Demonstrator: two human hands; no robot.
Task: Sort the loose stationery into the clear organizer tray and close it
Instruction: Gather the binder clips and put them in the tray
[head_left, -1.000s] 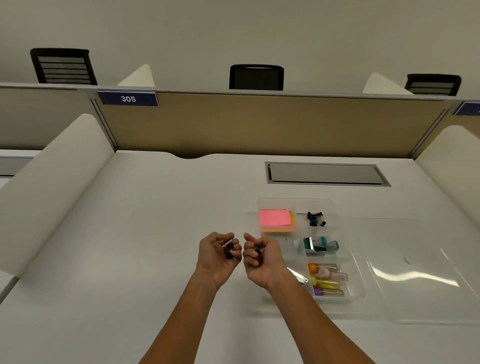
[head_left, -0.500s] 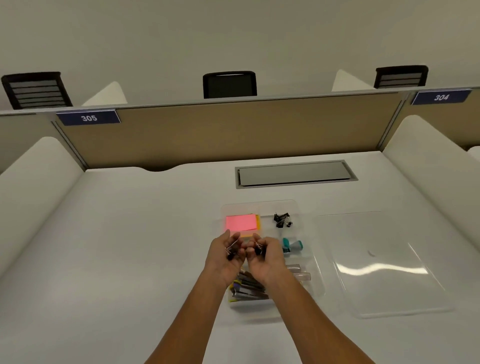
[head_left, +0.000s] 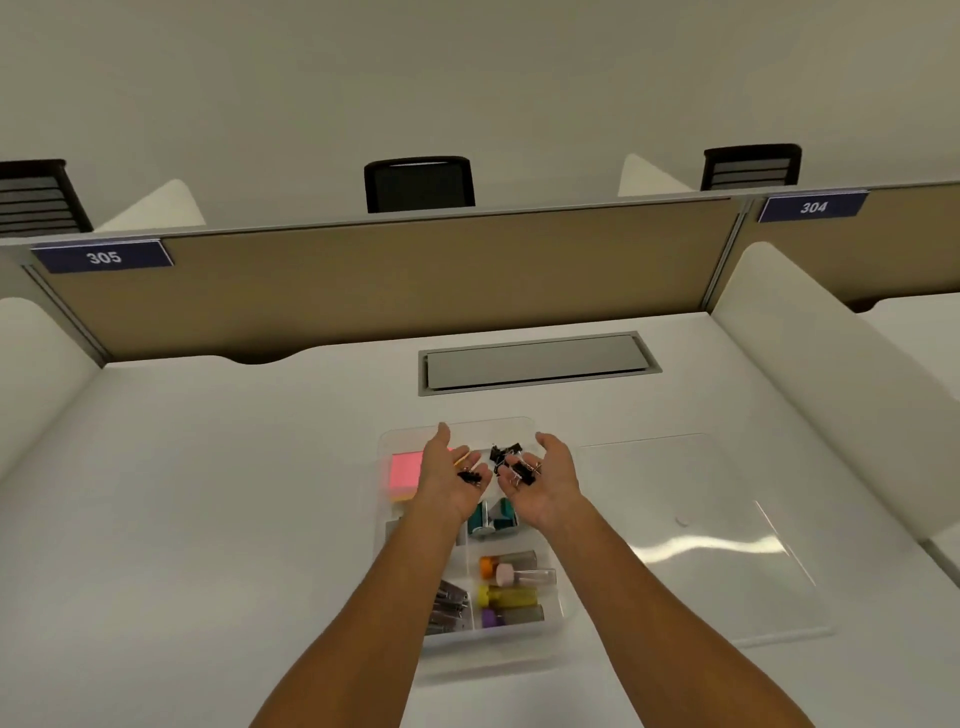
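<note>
Both hands, left hand (head_left: 457, 480) and right hand (head_left: 545, 483), were spread palm-up over the organizer tray (head_left: 563, 605), grip apart, binder clips (head_left: 522, 472) resting loose on them above the far-right compartment. Tipping unevenly could've scattered clips onto the sticky notes (head_left: 406, 470) or the tabletop (head_left: 234, 519).

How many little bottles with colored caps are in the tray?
4, all lying in the tray's near right compartment: the orange-capped bottle farthest, then the pink-capped, the yellow, and the purple-capped nearest. More could be hidden under them.
</note>
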